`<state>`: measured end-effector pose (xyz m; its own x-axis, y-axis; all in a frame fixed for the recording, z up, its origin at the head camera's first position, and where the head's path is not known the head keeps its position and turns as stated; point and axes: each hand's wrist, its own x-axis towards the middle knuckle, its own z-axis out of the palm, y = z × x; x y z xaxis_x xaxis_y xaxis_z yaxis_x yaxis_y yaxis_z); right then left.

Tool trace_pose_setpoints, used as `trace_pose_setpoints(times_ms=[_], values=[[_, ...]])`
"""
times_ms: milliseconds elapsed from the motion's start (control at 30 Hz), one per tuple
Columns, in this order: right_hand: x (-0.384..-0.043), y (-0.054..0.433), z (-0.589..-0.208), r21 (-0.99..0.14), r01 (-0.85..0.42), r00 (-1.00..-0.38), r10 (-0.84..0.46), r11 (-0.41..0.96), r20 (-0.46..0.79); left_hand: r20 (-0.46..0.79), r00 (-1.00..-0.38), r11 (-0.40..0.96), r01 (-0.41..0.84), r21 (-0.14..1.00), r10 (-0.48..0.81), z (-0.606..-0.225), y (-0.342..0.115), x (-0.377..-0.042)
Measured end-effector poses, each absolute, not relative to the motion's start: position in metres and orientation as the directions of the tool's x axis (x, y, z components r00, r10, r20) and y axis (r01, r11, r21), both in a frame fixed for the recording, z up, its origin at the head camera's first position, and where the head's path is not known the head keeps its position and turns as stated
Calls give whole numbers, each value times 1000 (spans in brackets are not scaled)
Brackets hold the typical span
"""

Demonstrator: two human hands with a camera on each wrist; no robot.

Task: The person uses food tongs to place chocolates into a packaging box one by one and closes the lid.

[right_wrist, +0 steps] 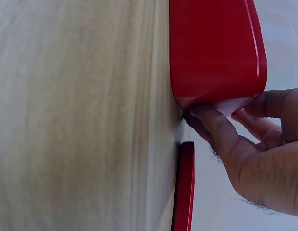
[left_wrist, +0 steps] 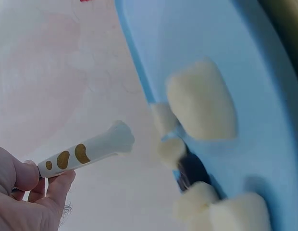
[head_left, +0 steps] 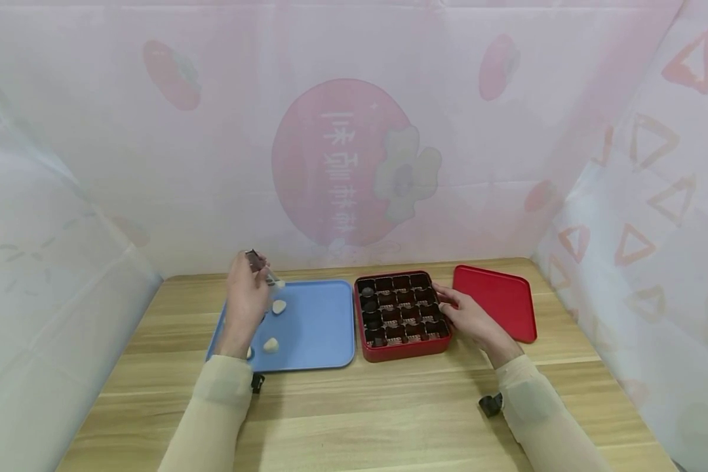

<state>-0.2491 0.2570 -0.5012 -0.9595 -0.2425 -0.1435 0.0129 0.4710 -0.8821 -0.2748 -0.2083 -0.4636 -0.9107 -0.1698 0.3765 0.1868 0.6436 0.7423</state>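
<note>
My left hand is raised over the blue tray. It pinches a slim white tool with gold ovals and a pale flared end; whether that end holds a piece I cannot tell. Below, several white rounded pieces and a dark piece lie on the tray. With bent fingers my right hand holds the right side of a red box. A dark brown divided insert fills the box, with dark round pieces in its left column.
A red lid lies on the wooden table to the right of the box. Printed white sheets enclose the table at the back and sides. The tray stands just left of the box.
</note>
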Motion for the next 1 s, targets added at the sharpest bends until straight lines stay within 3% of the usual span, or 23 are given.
trace_pose_setpoints(times_ms=[367,1000], values=[[-250,257,-503,-886,-3,-964,-237,463,-121,450,-892,618,330,713,-44,-452,-169,-262],[-249,256,-501,-881,-5,-963,-238,474,-123,451,-883,569,438,696,127,-438,-97,-231]])
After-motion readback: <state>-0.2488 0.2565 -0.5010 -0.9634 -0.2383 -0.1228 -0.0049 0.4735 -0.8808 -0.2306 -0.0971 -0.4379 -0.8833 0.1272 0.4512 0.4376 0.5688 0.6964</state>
